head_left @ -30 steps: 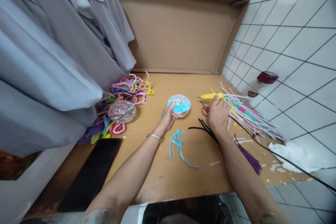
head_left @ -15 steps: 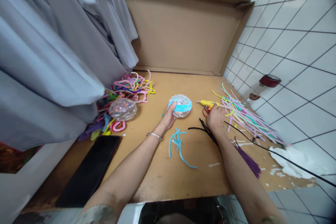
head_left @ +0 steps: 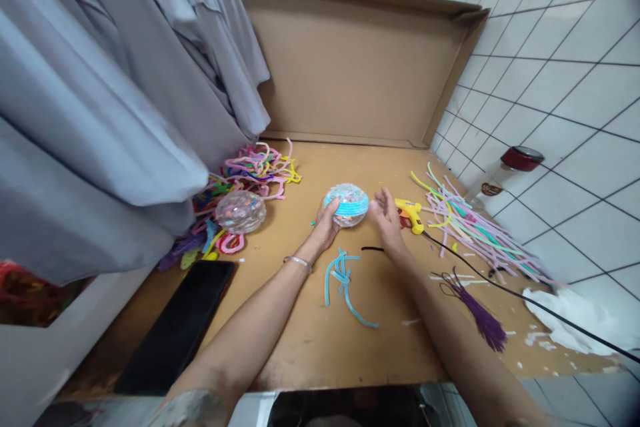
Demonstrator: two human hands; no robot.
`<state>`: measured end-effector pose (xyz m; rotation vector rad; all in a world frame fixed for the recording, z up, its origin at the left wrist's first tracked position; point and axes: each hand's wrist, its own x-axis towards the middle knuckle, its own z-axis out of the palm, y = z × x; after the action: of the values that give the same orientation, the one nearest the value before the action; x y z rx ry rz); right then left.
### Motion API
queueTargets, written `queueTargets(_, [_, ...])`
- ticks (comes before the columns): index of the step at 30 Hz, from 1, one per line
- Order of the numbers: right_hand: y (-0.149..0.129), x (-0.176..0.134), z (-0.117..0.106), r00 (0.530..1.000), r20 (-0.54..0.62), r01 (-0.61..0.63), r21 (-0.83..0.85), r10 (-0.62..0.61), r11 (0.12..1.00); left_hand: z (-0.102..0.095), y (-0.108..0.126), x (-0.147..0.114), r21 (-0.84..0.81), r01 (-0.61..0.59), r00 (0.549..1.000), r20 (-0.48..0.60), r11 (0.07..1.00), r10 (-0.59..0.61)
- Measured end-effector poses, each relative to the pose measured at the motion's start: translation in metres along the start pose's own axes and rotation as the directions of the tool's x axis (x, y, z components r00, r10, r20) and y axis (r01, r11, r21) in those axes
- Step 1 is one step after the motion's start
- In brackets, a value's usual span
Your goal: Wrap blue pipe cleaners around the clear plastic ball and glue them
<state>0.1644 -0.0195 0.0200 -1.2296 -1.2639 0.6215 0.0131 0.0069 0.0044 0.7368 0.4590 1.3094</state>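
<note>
My left hand (head_left: 327, 223) is wrapped round a clear ball (head_left: 353, 195) with glittery bits inside and a light blue band of pipe cleaner about its middle. My right hand (head_left: 387, 219) is beside the ball's right side, fingers apart, holding nothing. A yellow glue gun (head_left: 411, 215) lies just right of that hand, its nozzle end partly hidden behind the fingers. Several light blue pipe cleaner pieces (head_left: 343, 277) lie in front of the ball. A short black strip (head_left: 373, 249) shows beside my right forearm, which covers the rest.
A second clear ball (head_left: 241, 211) rests by a heap of coloured pipe cleaners (head_left: 257, 170). Pastel pipe cleaners (head_left: 480, 230), a red-lidded jar (head_left: 523, 159), a purple tassel (head_left: 480, 317) and white tissue (head_left: 575, 317) are right. A black phone (head_left: 180, 323) lies left; cardboard (head_left: 350, 67) stands behind.
My right hand has let go of the yellow glue gun, leaving it on the table, and has moved left to the ball. My left hand still holds the ball.
</note>
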Motion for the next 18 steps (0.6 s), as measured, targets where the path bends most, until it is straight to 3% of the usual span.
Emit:
queueTargets(3, [-0.005,-0.002,0.027,0.99,0.107,-0.117,0.213,0.096,0.97,0.0,0.0,0.001,0.002,-0.006,1.0,-0.002,1.0,0.006])
queueTargets(7, [-0.009,-0.001,0.045,0.985,0.103,-0.16,0.264,0.137,0.951,-0.004,0.002,0.002,0.003,0.002,1.0,-0.003,1.0,-0.002])
queueTargets(18, [-0.002,-0.007,0.042,0.991,0.09,-0.132,0.463,0.101,0.876,-0.006,0.002,0.002,0.022,0.018,1.0,0.005,1.0,-0.018])
